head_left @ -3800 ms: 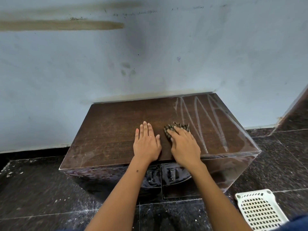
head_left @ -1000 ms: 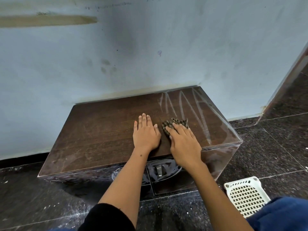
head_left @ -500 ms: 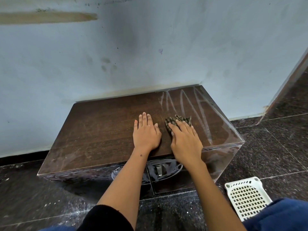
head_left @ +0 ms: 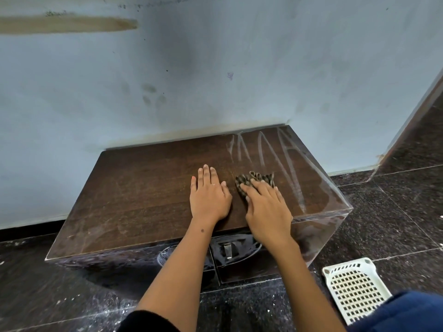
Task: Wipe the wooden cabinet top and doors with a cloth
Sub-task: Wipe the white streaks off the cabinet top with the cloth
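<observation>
right hand (head_left: 267, 207) lies flat, fingers straight, pressing a patterned cloth (head_left: 254, 179) onto the wooden cabinet top (head_left: 143, 195); the cloth shows bunched beyond the fingertips, right of centre on the top. left hand (head_left: 208, 197) rests palm down just beside it, fingers extended and together, holding nothing, touching the bare wood. pale streaks (head_left: 275, 161) mark the top's right portion, past the cloth. cabinet stands against a stained light wall (head_left: 215, 68) on a dark speckled floor (head_left: 395, 212). one metal door handle (head_left: 227, 250) shows below the front edge between the forearms. white perforated basket (head_left: 354, 286) sits on the floor at the cabinet's right.
</observation>
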`<state>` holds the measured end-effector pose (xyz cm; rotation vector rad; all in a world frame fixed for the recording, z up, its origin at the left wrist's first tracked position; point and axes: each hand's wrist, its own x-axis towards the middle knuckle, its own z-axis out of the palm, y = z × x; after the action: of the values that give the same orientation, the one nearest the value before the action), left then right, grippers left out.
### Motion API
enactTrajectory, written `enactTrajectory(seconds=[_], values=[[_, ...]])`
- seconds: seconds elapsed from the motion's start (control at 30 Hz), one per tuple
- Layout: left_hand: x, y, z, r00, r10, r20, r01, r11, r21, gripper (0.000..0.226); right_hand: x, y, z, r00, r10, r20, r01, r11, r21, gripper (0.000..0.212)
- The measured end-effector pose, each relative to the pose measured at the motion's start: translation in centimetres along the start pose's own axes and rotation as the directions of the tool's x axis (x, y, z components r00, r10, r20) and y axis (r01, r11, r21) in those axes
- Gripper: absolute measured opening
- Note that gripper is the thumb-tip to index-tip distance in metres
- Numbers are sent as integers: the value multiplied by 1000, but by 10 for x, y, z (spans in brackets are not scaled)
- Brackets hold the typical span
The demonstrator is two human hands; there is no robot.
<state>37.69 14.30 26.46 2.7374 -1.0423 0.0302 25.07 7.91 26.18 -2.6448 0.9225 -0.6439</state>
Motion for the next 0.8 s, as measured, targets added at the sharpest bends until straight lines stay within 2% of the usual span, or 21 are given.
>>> enactTrajectory(seconds=[0.27, 0.37, 0.47, 0.53, 0.8], values=[[0, -1, -3, 999, 8, 35, -8, 1000, -8, 59, 83, -8, 6, 982, -16, 189, 10, 999, 32, 42], [0, -1, -2, 1000, -4, 27, 5, 1000, -21, 60, 70, -6, 6, 986, -37, 162, 34, 999, 17, 41], [1, 0, -1, 1000, -6, 25, 7, 1000, -16, 60, 30, -2, 6, 999, -30, 40, 30, 1000, 1, 40], [2, 0, -1, 1000, -9, 23, 9, 1000, -5, 60, 18, -1, 7, 1000, -12, 16, 12, 1000, -5, 40], [1, 2, -6, 999, -11, 51, 11, 1000, -4, 60, 87, -11, 12, 985, -18, 174, 16, 1000, 13, 44]])
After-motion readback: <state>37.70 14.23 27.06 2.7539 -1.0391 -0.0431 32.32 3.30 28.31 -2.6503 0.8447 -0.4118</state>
